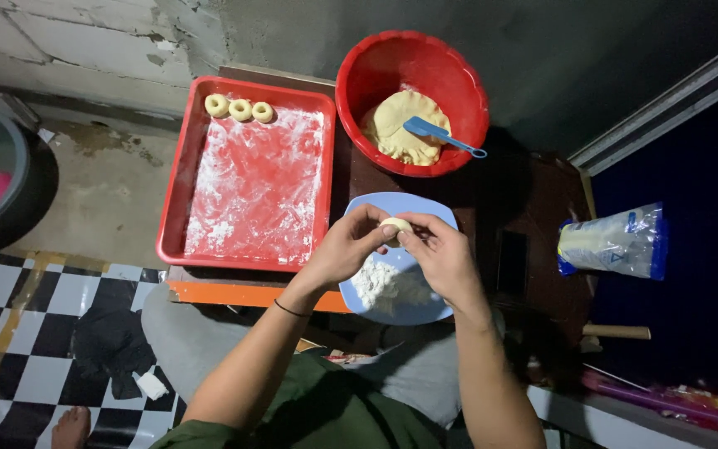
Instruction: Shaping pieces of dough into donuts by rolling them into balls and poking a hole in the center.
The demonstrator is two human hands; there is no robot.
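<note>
- I look straight down from the head camera at two bare forearms that reach forward from the bottom of the view and meet above a pale blue plate (438, 212).
- My left hand (344, 249) comes in from the lower left, wrist bent slightly inward, with a thin dark band around the wrist. Its fingers curl closed around the left side of a small piece of pale dough (395, 224).
- My right hand (444, 258) comes in from the lower right, back of the hand facing up. Its thumb and fingertips pinch the same piece from the right, so both hands are closed on it together.
- The dough piece sits between the fingertips, held over the far half of the plate and not touching it. I cannot tell its exact shape, as the fingers cover most of it.
- A heap of white flour (388, 287) lies on the near half of the plate.
- To the left is a red tray (178, 179) dusted with flour, with three dough rings (240, 109) in a row along its far edge.
- Beyond the plate stands a red bowl (359, 79) holding a large lump of dough (400, 129), with a blue scraper (434, 131) resting on it.
- Well off to the right lies a clear bag of flour (612, 241).
</note>
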